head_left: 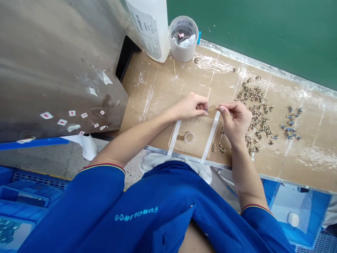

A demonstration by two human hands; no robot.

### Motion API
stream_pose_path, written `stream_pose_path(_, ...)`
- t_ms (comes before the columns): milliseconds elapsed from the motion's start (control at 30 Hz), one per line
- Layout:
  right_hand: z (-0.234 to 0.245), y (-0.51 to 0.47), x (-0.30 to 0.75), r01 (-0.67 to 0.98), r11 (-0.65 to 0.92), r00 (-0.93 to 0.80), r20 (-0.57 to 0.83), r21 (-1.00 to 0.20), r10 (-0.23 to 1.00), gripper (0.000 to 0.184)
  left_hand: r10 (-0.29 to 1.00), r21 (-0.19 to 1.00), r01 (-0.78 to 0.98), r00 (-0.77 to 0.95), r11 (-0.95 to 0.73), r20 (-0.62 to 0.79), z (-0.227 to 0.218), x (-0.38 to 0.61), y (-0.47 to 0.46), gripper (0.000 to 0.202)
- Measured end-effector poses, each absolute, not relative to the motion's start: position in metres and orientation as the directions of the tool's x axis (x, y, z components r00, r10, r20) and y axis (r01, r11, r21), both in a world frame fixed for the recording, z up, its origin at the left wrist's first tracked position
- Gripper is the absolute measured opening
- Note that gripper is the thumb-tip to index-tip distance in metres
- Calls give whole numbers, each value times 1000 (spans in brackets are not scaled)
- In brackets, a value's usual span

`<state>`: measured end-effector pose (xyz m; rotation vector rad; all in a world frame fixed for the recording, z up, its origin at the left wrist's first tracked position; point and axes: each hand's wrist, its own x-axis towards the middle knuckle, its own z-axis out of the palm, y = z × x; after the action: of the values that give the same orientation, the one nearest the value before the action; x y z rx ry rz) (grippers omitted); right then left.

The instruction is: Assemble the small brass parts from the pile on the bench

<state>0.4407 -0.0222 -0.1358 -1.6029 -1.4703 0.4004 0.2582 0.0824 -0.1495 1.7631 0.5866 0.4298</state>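
Observation:
Between the thumb and fingers of my left hand is a small part with a bluish end, mostly hidden by the fingertips. My right hand pinches a thin wooden toothpick, its tip reaching to the small part. Below both hands, a small round clear dish sits on the cardboard between two white tape strips. Many small brass-coloured metal parts lie scattered beside and beyond my right hand. Farther right is a looser group of similar parts with blue on them.
Cardboard covers the bench. At the back stand a white plastic bottle and a tape-roll core holding scraps. Another toothpick lies near them. A metal panel with arrow stickers rises at left. Blue bins are below.

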Motion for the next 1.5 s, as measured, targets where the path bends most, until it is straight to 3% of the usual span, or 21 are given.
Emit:
stream_pose_path(900, -134, -22, 440, 683, 208, 103, 375, -700, 921, 31, 544, 929, 158, 837, -335, 54, -153, 259, 84, 12)
stream_pose_path(1267, -134, -23, 437, 727, 178, 90, 350, -663, 932, 36, 526, 904, 151, 845, -401, 93, -155, 260, 84, 12)
stream_pose_path(1500, -134, -23, 437, 694, 201, 89, 359, -691, 929, 32, 517, 893, 141, 848, -427, 113, -154, 261, 85, 14)
